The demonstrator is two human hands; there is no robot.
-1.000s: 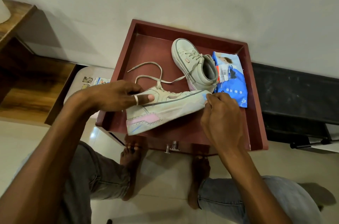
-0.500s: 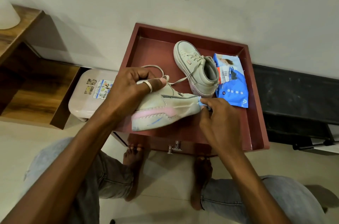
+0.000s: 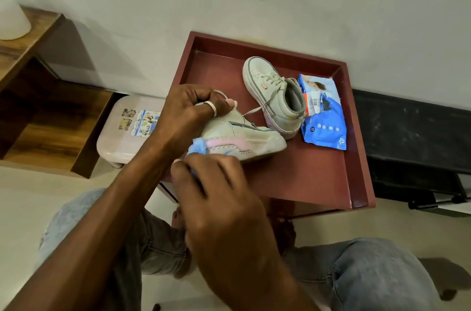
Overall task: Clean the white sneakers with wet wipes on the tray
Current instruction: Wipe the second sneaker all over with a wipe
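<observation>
The left hand (image 3: 188,109) curls its fingers round the top of a white sneaker (image 3: 254,139) with a pink stripe and a little blue mark. The right hand (image 3: 224,198) pinches a blue wet wipe (image 3: 197,146) against the shoe's heel. The shoe is tipped on its side over the near left part of the red tray (image 3: 318,178). It lies left to right, toe pointing right.

Upright sneaker (image 3: 274,96) on tray (image 3: 305,178) (tilted sneaker (image 3: 244,137) beside).
</observation>
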